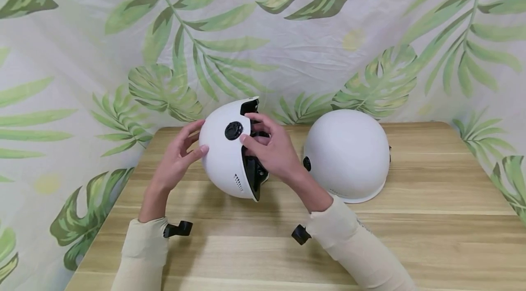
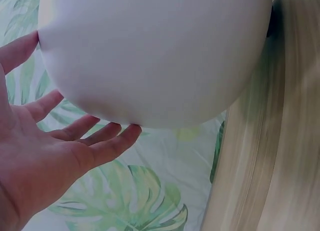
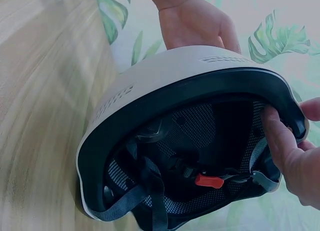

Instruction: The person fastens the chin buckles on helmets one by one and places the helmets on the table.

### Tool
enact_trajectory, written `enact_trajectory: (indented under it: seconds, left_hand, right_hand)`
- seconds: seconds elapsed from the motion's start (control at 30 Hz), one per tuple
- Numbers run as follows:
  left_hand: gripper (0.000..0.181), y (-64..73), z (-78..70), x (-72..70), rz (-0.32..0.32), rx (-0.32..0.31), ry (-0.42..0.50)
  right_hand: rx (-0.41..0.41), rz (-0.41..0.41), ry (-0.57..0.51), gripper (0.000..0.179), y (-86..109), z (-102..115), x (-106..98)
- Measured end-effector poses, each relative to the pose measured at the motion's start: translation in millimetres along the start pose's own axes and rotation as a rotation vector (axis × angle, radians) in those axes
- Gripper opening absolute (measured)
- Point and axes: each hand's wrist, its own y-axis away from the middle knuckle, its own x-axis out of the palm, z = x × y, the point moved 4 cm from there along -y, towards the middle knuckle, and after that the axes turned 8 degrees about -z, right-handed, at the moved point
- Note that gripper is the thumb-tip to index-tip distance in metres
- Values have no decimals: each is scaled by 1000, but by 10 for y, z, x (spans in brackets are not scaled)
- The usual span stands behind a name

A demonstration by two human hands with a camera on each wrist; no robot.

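A white helmet (image 1: 222, 158) is tilted on its side in the head view, with its hollow facing right and a round black vent on its shell. My right hand (image 1: 275, 147) pinches its rim, thumb outside beside the vent and fingers inside. The spread, nearly straight fingers of my left hand (image 1: 178, 158) rest their tips on the dome. Inside the helmet, the right wrist view shows black padding, dark chin straps (image 3: 157, 191) and a red buckle (image 3: 209, 181).
A second white helmet (image 1: 347, 154) stands dome up on the wooden table (image 1: 444, 236), to the right of my right hand. Behind the table hangs a leaf-patterned cloth (image 1: 304, 62). Black wrist mounts (image 1: 178, 229) stick out from both sleeves.
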Motion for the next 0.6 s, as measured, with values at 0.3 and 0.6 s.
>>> enact_trajectory:
  seconds: [0.3, 0.6]
  left_hand:
    - [61, 16, -61, 2, -36, 15, -33]
    - [61, 3, -12, -1, -17, 4, -33]
  right_hand:
    - [28, 5, -73, 52, 32, -36, -71]
    - [55, 1, -107, 53, 32, -71, -161]
